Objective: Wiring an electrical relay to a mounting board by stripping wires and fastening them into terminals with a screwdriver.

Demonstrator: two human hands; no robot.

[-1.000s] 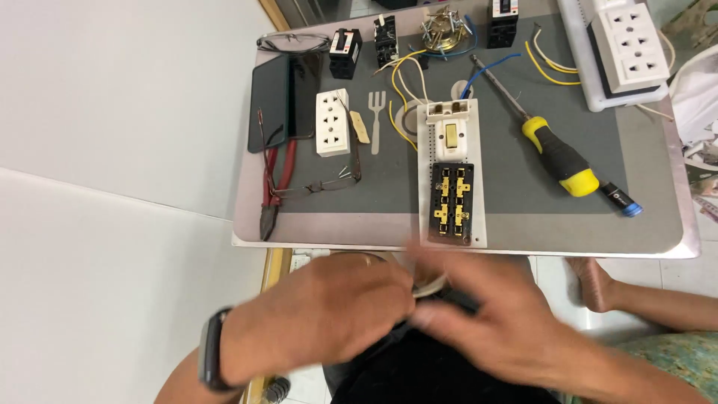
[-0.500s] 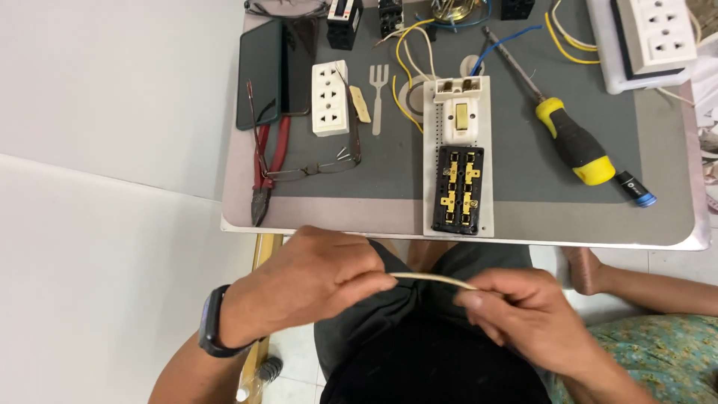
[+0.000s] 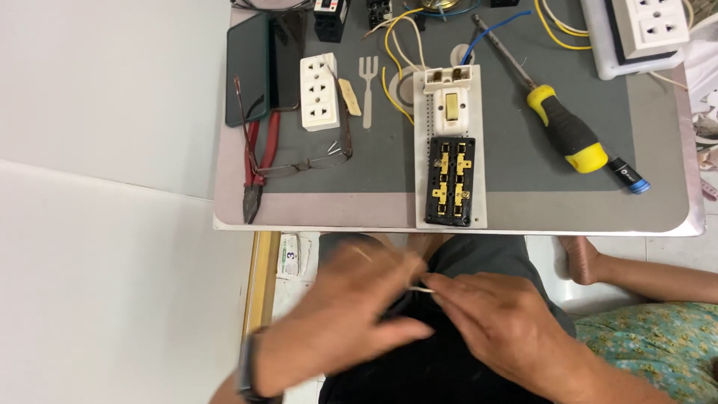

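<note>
My left hand (image 3: 340,310) and my right hand (image 3: 497,322) meet over my lap, below the table's front edge. Between their fingertips they pinch a thin pale wire (image 3: 420,289), seen only as a short stub. Both hands are blurred by motion. On the table (image 3: 336,209) above them lies a long white switchboard plate (image 3: 451,146) with a white switch and a black socket back showing brass terminals.
A yellow-and-black screwdriver (image 3: 557,120), a white socket (image 3: 319,91), a small white fork (image 3: 366,82), red-handled pliers (image 3: 253,168), spectacles (image 3: 314,158), a dark phone (image 3: 258,63) and loose yellow and blue wires lie on the table. Another person's foot (image 3: 580,258) rests at right.
My hands have come closer together and the visible length of wire between them has shortened. The view has shifted so the table sits slightly lower in frame.
</note>
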